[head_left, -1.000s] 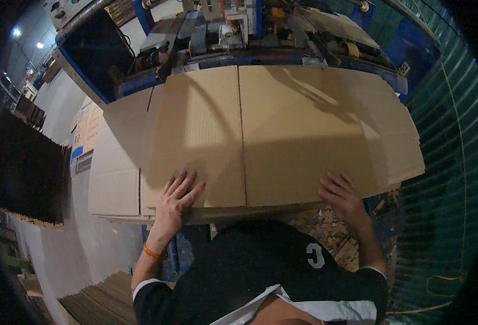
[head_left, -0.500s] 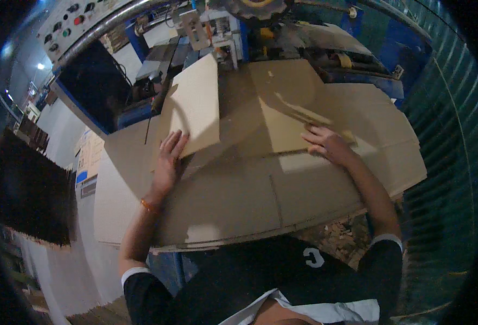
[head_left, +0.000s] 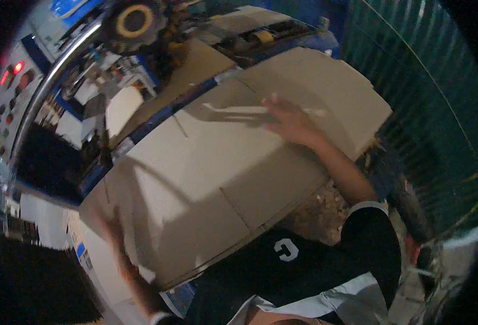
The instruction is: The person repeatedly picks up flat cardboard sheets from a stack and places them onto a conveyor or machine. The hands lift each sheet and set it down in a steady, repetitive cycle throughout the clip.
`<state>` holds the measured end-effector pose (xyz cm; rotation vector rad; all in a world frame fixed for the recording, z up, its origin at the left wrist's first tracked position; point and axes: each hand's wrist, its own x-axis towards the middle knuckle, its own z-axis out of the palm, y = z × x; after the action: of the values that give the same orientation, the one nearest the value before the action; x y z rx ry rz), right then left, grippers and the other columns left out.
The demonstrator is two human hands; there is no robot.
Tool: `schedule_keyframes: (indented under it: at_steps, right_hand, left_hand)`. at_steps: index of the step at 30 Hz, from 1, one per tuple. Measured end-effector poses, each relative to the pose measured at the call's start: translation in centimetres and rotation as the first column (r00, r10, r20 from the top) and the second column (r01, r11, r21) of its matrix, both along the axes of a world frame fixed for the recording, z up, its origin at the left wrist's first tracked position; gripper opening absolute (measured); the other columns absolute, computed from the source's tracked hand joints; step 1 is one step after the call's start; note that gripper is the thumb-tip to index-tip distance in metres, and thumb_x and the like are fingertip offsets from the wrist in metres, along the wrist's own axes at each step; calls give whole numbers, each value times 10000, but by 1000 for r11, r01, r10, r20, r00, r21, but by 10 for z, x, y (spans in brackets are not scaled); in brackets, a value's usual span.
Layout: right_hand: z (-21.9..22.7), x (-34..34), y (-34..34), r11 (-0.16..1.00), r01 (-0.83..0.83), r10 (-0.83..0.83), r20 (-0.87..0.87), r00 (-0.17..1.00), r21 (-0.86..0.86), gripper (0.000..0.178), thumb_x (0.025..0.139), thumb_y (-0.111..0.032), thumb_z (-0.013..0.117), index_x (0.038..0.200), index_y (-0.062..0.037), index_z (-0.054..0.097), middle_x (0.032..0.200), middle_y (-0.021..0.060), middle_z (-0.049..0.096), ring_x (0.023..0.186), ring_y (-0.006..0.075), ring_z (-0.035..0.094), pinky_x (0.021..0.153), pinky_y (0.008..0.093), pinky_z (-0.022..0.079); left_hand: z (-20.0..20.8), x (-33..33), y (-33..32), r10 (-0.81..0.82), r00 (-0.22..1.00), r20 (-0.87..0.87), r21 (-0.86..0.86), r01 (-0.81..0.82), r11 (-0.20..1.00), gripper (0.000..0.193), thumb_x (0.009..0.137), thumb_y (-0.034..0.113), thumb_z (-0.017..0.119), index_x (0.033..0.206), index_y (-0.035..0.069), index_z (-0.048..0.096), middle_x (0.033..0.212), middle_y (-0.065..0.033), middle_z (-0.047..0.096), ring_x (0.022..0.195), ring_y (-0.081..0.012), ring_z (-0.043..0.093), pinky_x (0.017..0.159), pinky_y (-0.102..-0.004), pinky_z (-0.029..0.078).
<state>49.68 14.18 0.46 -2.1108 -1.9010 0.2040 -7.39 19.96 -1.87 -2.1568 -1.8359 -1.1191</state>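
A large brown cardboard sheet [head_left: 195, 168] lies on top of a stack in front of me, with slits cut in from its edges. My right hand [head_left: 293, 122] is over its right part, fingers apart, beside the end of some narrow cardboard strips [head_left: 236, 114]. At the sheet's left edge is my left hand [head_left: 110, 225], smeared by motion, so its fingers are unclear. Beyond the sheet, a pale cardboard piece [head_left: 124, 111] and a browner cardboard piece [head_left: 203, 62] lie in the machine, away from both hands.
A blue-framed machine [head_left: 101, 176] stands at the far side, with a dark toothed wheel [head_left: 135, 21] and a metal bar [head_left: 52, 70]. Its control panel [head_left: 8, 103] has lit red lamps. A green corrugated wall [head_left: 428, 108] rises at the right. Cardboard scraps [head_left: 314, 216] lie below the sheet.
The view has turned. The two cardboard pieces that lay under my hands are now farther off, in the machine. My left hand has moved to the sheet's left edge; the right is over the strips.
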Motion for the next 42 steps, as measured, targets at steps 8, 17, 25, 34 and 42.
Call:
schedule_keyframes:
  at_steps: [8, 17, 25, 34, 42]
  right_hand:
    - [-70, 83, -120, 617, 716, -778, 114, 618, 328, 682, 833, -397, 554, 1305, 59, 371, 1320, 283, 392, 1302, 406, 259, 1082, 451, 195]
    - [-76, 101, -88, -26, 793, -5, -793, 609, 609, 444, 848, -97, 564, 1260, 24, 450, 1266, 171, 497, 1132, 253, 500, 936, 322, 391]
    - [21, 107, -106, 406, 673, 335, -786, 520, 618, 389, 837, -33, 548, 1220, -34, 476, 1139, 80, 556, 1018, 190, 534, 886, 316, 428]
    - [3, -56, -189, 621, -524, 538, 169, 826, 583, 245, 819, -126, 568, 1056, -98, 628, 1178, 122, 582, 1096, 277, 553, 936, 415, 425]
    - [3, -56, -155, 660, -736, 690, 266, 673, 150, 357, 744, -137, 616, 1101, -154, 612, 1265, 59, 526, 1189, 292, 474, 999, 460, 356]
  left_hand:
    - [-65, -124, -191, 922, 343, -178, -87, -939, 332, 503, 842, 205, 593, 1269, -3, 430, 1199, -172, 535, 1077, -294, 521, 912, -362, 418]
    - [-86, -213, -213, 920, 364, 145, -135, -914, 382, 478, 803, 165, 609, 1218, -20, 462, 1117, -166, 578, 1024, -265, 548, 846, -359, 471]
    - [-63, -198, -190, -372, 131, 919, 315, 324, 892, 492, 802, 141, 615, 1237, -4, 435, 1145, -125, 564, 1066, -239, 528, 893, -395, 453]
    - [-8, 0, -223, -163, 811, 562, 186, 68, 980, 305, 837, 131, 607, 1119, 26, 560, 1173, -150, 552, 1101, -250, 515, 936, -348, 407]
    - [31, 86, -195, -442, 858, -262, -382, 328, 864, 471, 773, 80, 505, 1234, 167, 546, 1355, -104, 434, 1266, -349, 370, 1062, -451, 274]
